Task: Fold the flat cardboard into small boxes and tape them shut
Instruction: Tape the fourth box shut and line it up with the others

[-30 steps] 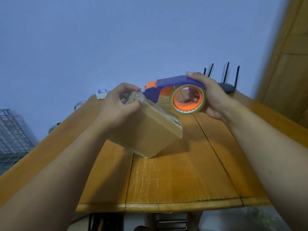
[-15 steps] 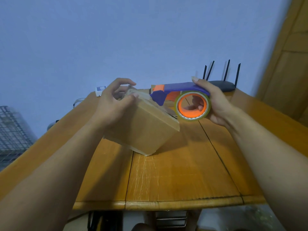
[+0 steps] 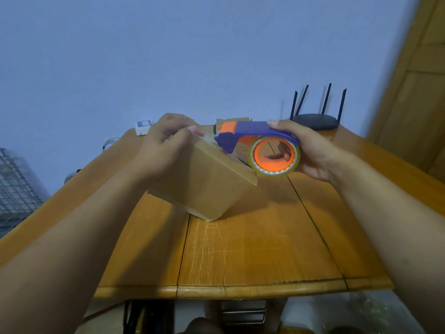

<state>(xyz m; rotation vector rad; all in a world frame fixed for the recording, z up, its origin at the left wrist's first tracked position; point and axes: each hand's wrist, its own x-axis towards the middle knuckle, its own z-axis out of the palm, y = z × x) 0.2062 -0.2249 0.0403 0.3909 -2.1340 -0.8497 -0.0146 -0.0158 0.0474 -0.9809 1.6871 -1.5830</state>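
Your right hand (image 3: 310,153) has drawn the tape dispenser (image 3: 252,131) away from your left hand (image 3: 166,143): a second ago its blue nose sat against your left thumb, and now a short gap shows between them, with the nose resting near the middle of the box's upper face. The cardboard box (image 3: 207,186) has kept its pose, tipped on one lower corner on the wooden table (image 3: 252,249) with its top tilted toward the dispenser. Your left hand grips the box at its far upper edge, fingers curled over the rim and thumb pressed down on top. Your right hand is wrapped round the dispenser, index finger laid along the blue handle and other fingers showing through the orange core of the tape roll (image 3: 274,156). A pale glossy strip seems to lie in the gap between thumb and nose, though blur makes it hard to be sure. If so, the seam is being taped and you are partway along it, so I judge the closing of this box about half done. Keep your thumb anchoring the start and hold the box steady, since on one corner it could pivot as you pull. Beyond the dispenser a bit of another cardboard piece (image 3: 222,122) shows, with a black router (image 3: 315,120) at the table's far edge.
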